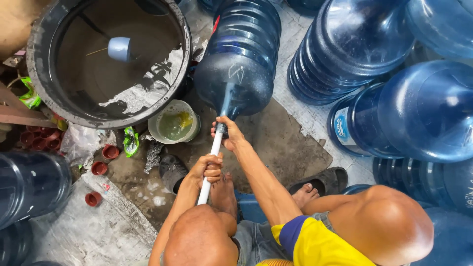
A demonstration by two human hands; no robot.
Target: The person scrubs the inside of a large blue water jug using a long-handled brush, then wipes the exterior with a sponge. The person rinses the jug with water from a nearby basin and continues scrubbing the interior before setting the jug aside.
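while gripped, hands (217, 150) on pipe (209, 165)

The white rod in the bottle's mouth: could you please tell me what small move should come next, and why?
Probably push the white rod further into the blue bottle. The right hand grips it at the bottle's neck, the left hand lower down, and much of the rod is outside the tilted bottle.

A wet, stained grey concrete floor (290, 143) lies in daylight, crowded by a round black plastic water tub (37, 74) and stacked translucent blue plastic water jugs (423, 113).
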